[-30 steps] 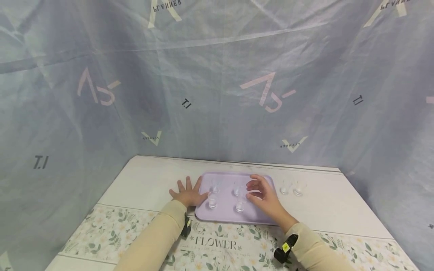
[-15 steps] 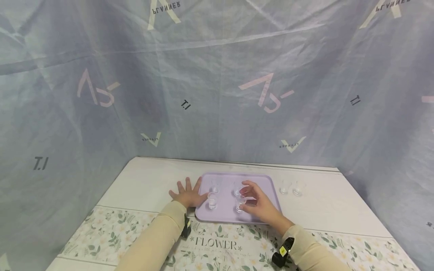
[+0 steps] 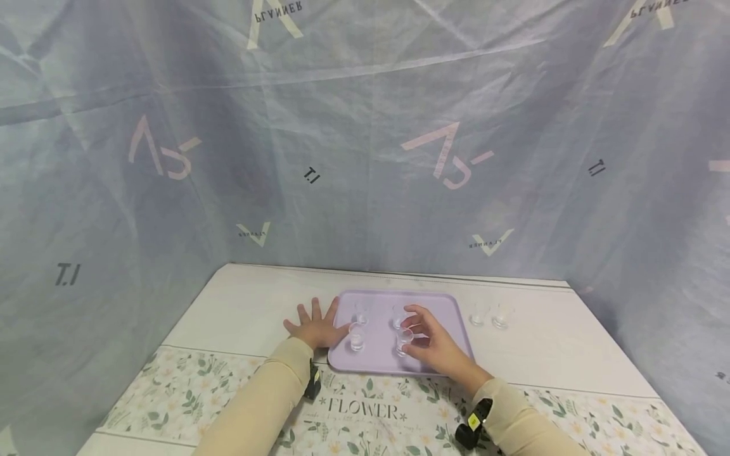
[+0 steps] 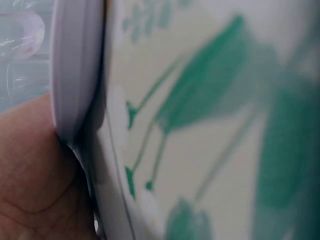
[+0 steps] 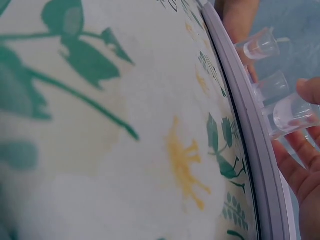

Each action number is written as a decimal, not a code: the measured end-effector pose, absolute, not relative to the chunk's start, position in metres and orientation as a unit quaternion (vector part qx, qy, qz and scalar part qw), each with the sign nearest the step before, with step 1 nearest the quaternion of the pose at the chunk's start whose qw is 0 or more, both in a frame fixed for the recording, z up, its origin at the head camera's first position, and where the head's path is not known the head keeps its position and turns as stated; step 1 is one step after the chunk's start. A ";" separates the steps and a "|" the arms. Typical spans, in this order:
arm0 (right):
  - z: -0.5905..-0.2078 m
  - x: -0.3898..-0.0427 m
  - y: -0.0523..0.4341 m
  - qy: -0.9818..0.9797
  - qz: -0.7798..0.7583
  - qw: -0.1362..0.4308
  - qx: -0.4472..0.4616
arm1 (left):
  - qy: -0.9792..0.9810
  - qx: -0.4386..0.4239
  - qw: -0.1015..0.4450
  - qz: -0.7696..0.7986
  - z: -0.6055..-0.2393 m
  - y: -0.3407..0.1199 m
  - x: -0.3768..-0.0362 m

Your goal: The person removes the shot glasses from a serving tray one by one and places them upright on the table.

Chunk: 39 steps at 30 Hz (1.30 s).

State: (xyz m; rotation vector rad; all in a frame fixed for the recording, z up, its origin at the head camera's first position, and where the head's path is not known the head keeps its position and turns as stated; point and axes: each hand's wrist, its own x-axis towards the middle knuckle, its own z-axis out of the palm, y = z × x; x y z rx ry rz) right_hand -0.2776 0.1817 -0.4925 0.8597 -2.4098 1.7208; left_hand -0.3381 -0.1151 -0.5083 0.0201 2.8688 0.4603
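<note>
A lilac tray [image 3: 373, 363] lies on the table with several small clear shot glasses standing on it. My right hand [image 3: 436, 347] holds the front right shot glass [image 3: 402, 348] from its right side, thumb in front and fingers behind; the right wrist view shows this glass [image 5: 292, 114] upright between thumb and fingers. Fingers spread, my left hand [image 3: 315, 330] rests flat at the tray's left edge, its thumb over the rim. Beside that thumb is the front left shot glass [image 3: 357, 340]. Two more stand behind, the back left glass [image 3: 362, 315] and the partly covered back right glass [image 3: 397, 320].
Two more clear glasses, a nearer-to-tray glass [image 3: 477, 318] and an outer glass [image 3: 500, 320], stand on the table right of the tray. A floral cloth strip [image 3: 365, 411] runs along the front. Grey printed fabric [image 3: 365, 158] hangs behind and at both sides.
My right hand has moved left from beside the front right shot glass and closed its thumb and fingers around it. The left hand has stayed at the tray's edge.
</note>
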 end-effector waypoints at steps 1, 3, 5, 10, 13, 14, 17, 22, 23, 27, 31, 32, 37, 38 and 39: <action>-0.493 -0.278 0.181 -0.782 0.557 0.029 0.278 | 0.981 0.007 0.116 0.156 -0.507 -0.115 -0.337; -0.493 -0.278 0.181 -0.784 0.554 0.028 0.277 | 0.981 0.007 0.117 0.153 -0.506 -0.115 -0.337; -0.493 -0.278 0.180 -0.785 0.553 0.027 0.277 | 0.981 0.007 0.120 0.152 -0.504 -0.115 -0.336; -0.492 -0.279 0.181 -0.783 0.553 0.029 0.285 | 0.980 0.007 0.118 0.158 -0.503 -0.116 -0.335; -0.492 -0.280 0.182 -0.782 0.551 0.036 0.288 | 0.980 0.006 0.120 0.157 -0.506 -0.116 -0.337; -0.492 -0.280 0.183 -0.783 0.550 0.039 0.288 | 0.980 0.006 0.119 0.157 -0.507 -0.116 -0.338; -0.492 -0.281 0.186 -0.784 0.549 0.050 0.286 | 0.981 0.006 0.116 0.153 -0.509 -0.115 -0.338; -0.491 -0.283 0.192 -0.786 0.544 0.061 0.288 | 0.981 0.006 0.116 0.155 -0.510 -0.115 -0.340; -0.490 -0.283 0.193 -0.788 0.540 0.064 0.290 | 0.981 0.007 0.114 0.156 -0.510 -0.116 -0.340; -0.489 -0.285 0.199 -0.788 0.533 0.079 0.297 | 0.981 0.008 0.115 0.159 -0.510 -0.117 -0.341; -0.487 -0.284 0.206 -0.794 0.529 0.084 0.290 | 0.980 0.006 0.119 0.160 -0.511 -0.117 -0.342; -0.486 -0.283 0.209 -0.796 0.526 0.086 0.286 | 0.980 0.006 0.119 0.160 -0.512 -0.117 -0.343; -0.479 -0.278 0.216 -0.803 0.522 0.098 0.270 | 0.981 0.007 0.113 0.158 -0.516 -0.117 -0.344; -0.479 -0.278 0.218 -0.803 0.521 0.103 0.270 | 0.981 0.006 0.113 0.158 -0.516 -0.117 -0.344; -0.476 -0.276 0.218 -0.802 0.524 0.104 0.269 | 0.981 0.006 0.114 0.157 -0.514 -0.117 -0.342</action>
